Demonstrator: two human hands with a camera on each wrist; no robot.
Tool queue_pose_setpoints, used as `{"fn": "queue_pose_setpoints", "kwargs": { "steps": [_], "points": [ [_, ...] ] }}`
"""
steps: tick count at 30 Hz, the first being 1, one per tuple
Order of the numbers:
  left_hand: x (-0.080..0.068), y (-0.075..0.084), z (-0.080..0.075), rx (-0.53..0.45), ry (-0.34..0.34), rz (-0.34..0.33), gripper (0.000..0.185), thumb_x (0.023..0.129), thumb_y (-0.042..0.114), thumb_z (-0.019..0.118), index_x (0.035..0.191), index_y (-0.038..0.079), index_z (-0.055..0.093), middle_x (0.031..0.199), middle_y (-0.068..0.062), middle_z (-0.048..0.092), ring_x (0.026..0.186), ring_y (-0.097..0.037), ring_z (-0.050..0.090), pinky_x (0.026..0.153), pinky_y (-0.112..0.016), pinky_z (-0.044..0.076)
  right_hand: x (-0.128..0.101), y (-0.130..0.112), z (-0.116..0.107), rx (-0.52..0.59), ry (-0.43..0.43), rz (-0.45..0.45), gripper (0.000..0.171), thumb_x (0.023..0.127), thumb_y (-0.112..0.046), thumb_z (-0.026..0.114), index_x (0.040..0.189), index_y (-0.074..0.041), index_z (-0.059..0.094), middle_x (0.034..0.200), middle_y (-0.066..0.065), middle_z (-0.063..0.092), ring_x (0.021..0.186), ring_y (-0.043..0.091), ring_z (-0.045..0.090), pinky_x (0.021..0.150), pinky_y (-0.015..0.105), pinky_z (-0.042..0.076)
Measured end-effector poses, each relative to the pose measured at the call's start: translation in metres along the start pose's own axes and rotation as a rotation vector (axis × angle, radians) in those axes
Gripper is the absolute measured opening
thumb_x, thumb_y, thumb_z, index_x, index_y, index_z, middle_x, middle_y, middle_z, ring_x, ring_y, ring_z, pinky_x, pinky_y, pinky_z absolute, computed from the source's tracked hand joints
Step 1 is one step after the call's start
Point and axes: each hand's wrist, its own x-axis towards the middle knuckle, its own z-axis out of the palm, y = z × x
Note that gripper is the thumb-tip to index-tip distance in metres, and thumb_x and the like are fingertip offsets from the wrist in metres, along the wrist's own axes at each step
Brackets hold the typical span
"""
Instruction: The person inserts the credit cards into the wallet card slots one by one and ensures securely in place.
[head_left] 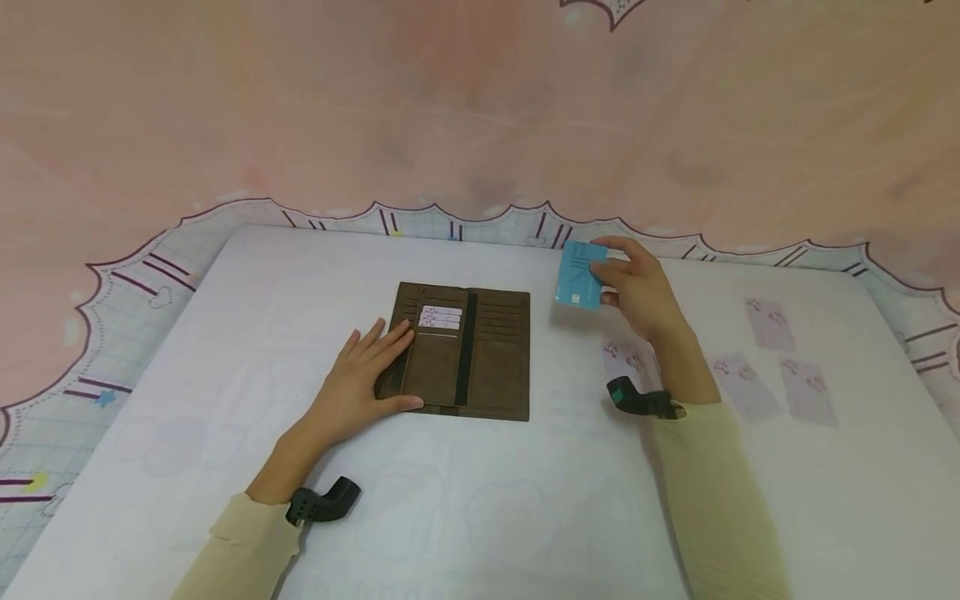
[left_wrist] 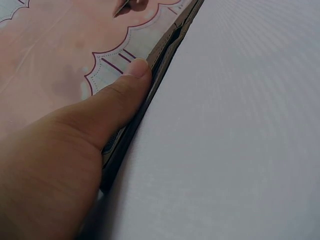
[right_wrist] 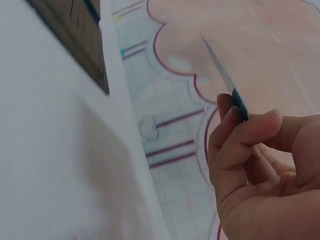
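Observation:
A brown wallet (head_left: 498, 367) lies spread flat on the white table, with rows of card slots on both sides and a dark band down its fold. Some pale cards (head_left: 440, 317) with a pinkish pattern peek out of slots on its left half. My left hand (head_left: 363, 379) rests on the wallet's left side, fingers spread, thumb along the near edge. Above the table, right of the wallet, my right hand (head_left: 637, 287) pinches a blue card (head_left: 580, 275) between thumb and fingers. In the right wrist view the card (right_wrist: 225, 75) is seen nearly edge-on.
Several pale patterned cards lie on the table at the right, including a far one (head_left: 770, 323) and a near one (head_left: 808, 392). Another card (head_left: 624, 360) is partly covered by the right wrist's camera (head_left: 641, 398). A scalloped patterned cloth (head_left: 480, 221) shows beyond the table's far edge.

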Motion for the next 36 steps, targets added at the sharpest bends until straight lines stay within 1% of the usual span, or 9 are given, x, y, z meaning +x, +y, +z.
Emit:
{"fn": "queue_pose_setpoints", "kwargs": {
  "steps": [8,17,22,25,29,33,36],
  "points": [
    [-0.001,-0.001,0.001,-0.005,0.005,0.008,0.094,0.075,0.047,0.078,0.149,0.008,0.035,0.155,-0.008,0.027,0.144,-0.032,0.011,0.115,-0.049,0.000,0.010,-0.009,0.037,0.078,-0.015,-0.049,0.041,0.096,-0.010,0.058,0.136,-0.010,0.049,0.104,0.017,0.061,0.073,0.018,0.059,0.063,0.021,0.052],
    [-0.002,-0.002,0.002,-0.010,0.008,0.008,0.094,0.075,0.047,0.078,0.148,0.008,0.035,0.155,-0.008,0.027,0.144,-0.032,0.011,0.115,-0.049,0.000,0.019,-0.017,0.071,0.259,-0.040,-0.052,0.041,0.094,-0.008,0.061,0.133,-0.007,0.050,0.090,0.011,0.057,0.070,0.015,0.057,0.062,0.020,0.052],
    [-0.001,-0.002,0.002,0.001,0.004,0.003,0.094,0.075,0.048,0.077,0.149,0.009,0.035,0.155,-0.008,0.027,0.144,-0.031,0.010,0.116,-0.048,0.000,0.022,-0.019,0.088,0.316,-0.057,-0.081,0.040,0.094,-0.003,0.059,0.133,-0.004,0.049,0.091,0.015,0.061,0.073,0.018,0.059,0.066,0.021,0.054],
    [-0.001,-0.002,0.002,-0.001,0.004,0.001,0.094,0.075,0.048,0.077,0.149,0.009,0.035,0.155,-0.008,0.027,0.144,-0.031,0.010,0.116,-0.048,0.000,0.025,-0.016,0.098,0.321,-0.057,-0.084,0.040,0.093,-0.001,0.059,0.132,-0.004,0.049,0.094,0.019,0.064,0.072,0.019,0.060,0.067,0.022,0.055],
    [-0.001,-0.003,0.003,0.001,0.004,-0.004,0.094,0.075,0.049,0.077,0.149,0.009,0.035,0.155,-0.007,0.027,0.145,-0.030,0.010,0.116,-0.048,0.000,0.031,-0.008,0.115,0.334,-0.061,-0.061,0.038,0.093,-0.001,0.059,0.130,-0.004,0.051,0.096,0.019,0.065,0.072,0.018,0.060,0.067,0.023,0.055],
    [-0.001,-0.003,0.003,0.006,0.005,-0.007,0.093,0.075,0.050,0.076,0.149,0.010,0.035,0.156,-0.006,0.027,0.145,-0.030,0.010,0.116,-0.048,0.000,0.037,0.004,0.132,0.378,-0.050,-0.055,0.038,0.092,0.002,0.059,0.129,-0.004,0.052,0.091,0.016,0.066,0.070,0.018,0.061,0.068,0.024,0.055],
    [-0.001,-0.004,0.003,0.006,0.005,-0.003,0.093,0.075,0.051,0.076,0.149,0.010,0.035,0.156,-0.006,0.026,0.145,-0.030,0.010,0.116,-0.048,0.000,0.039,0.013,0.143,0.387,-0.017,-0.089,0.039,0.091,0.004,0.060,0.128,-0.004,0.053,0.086,0.014,0.066,0.069,0.017,0.063,0.071,0.027,0.057]
  ]
}}
